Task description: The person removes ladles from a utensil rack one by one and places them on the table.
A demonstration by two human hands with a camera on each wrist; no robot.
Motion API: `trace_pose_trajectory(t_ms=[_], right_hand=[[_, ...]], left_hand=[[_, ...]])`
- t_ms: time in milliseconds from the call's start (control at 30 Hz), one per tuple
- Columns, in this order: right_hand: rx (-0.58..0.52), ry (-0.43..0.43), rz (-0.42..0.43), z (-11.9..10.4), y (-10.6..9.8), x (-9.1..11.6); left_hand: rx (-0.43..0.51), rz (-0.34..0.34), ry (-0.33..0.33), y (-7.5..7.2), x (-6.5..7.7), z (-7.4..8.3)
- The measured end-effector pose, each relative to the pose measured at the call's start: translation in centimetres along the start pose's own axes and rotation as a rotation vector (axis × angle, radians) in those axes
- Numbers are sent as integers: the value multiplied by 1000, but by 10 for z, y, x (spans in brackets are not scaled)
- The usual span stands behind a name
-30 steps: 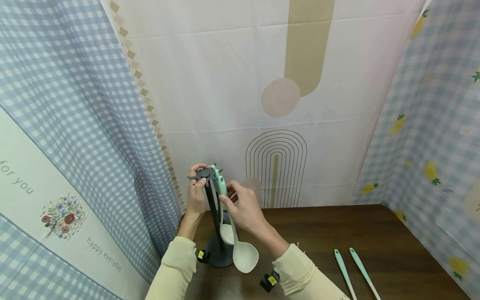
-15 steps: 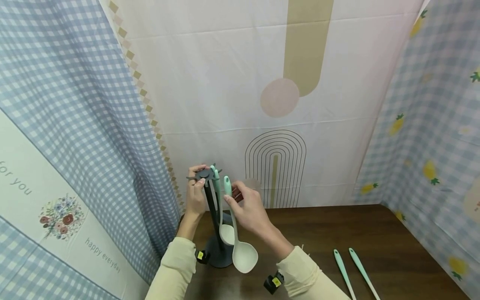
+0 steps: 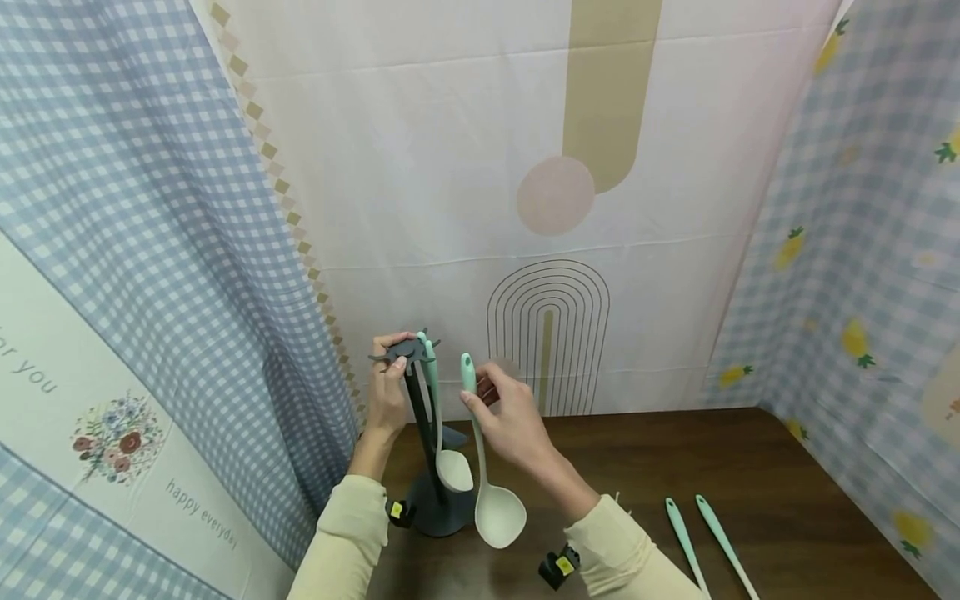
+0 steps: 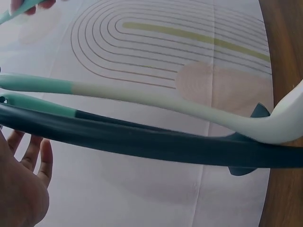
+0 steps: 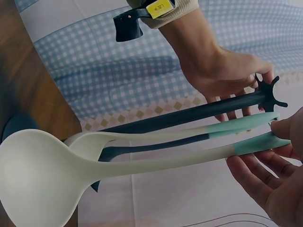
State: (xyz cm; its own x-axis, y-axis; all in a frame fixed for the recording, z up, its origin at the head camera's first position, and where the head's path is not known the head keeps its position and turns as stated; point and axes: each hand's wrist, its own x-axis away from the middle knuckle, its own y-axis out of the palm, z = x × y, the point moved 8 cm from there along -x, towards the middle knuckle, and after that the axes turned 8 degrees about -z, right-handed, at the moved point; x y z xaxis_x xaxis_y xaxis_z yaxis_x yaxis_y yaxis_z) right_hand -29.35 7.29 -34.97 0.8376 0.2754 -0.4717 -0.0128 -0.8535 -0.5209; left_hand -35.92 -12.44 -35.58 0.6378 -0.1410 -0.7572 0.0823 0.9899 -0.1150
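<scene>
Pinched the ladle (image 3: 500, 515) in the right hand (image 3: 513, 419), off the stand (image 3: 423, 425) toward three o'clock; gripped the stand's top with the left hand (image 3: 386, 402). Seemed partway: had spoon (image 3: 455, 472) and dark utensil (image 5: 163, 143) left hanging, two green-handled utensils (image 3: 716, 527) lying at four. Showed open tabletop (image 3: 622, 462) at three, curtain (image 3: 247, 275) near at nine.
</scene>
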Motion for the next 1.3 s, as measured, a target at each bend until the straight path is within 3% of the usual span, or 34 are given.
trace_pose_trajectory(t_ms=[367, 900, 1300], right_hand=[[46, -40, 50, 3, -18, 5], [81, 23, 117, 31, -44, 15], [85, 69, 136, 50, -61, 24]], left_hand=[[15, 9, 14, 1, -2, 2], [69, 60, 34, 0, -1, 2], [46, 67, 19, 3, 0, 1]])
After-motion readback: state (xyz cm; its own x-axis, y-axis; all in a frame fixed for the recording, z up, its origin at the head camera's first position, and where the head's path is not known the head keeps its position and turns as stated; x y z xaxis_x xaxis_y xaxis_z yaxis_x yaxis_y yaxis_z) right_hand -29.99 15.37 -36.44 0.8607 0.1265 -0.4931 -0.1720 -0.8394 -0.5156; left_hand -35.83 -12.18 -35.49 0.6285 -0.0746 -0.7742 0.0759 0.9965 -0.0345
